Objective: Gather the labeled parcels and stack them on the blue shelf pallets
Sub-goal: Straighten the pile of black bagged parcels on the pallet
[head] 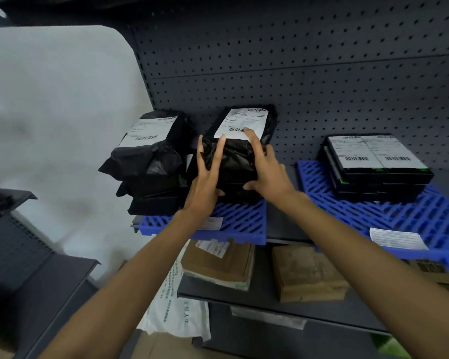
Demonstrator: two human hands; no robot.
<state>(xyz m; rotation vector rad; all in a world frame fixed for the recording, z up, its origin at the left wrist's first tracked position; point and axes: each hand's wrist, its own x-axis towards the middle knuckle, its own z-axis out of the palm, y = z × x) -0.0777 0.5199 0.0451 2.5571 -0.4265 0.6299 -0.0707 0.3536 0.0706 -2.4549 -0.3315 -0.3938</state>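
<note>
I judge I am in the placing step: both hands are on a black plastic-wrapped parcel with a white barcode label (233,151), which sits on top of a stack on the left blue slatted plastic pallet (241,224), just right of centre at about twelve o'clock from my wrists. My left hand (206,174) has its fingers spread up the parcel's left face with the thumb tucked under the near edge; my right hand (267,169) is splayed over the right side, fingertips reaching onto the label, thumb at the lower near corner. Both are clamped on the parcel. At nine o'clock from it a second stack of black wrapped parcels (151,161) stands just beside, nearly touching. At three o'clock, well apart, flat black boxes with labels (376,161) rest on the right blue pallet (425,216). Next I would square the parcel on its stack and let go gently; the slick wrap looks liable to slide.
</note>
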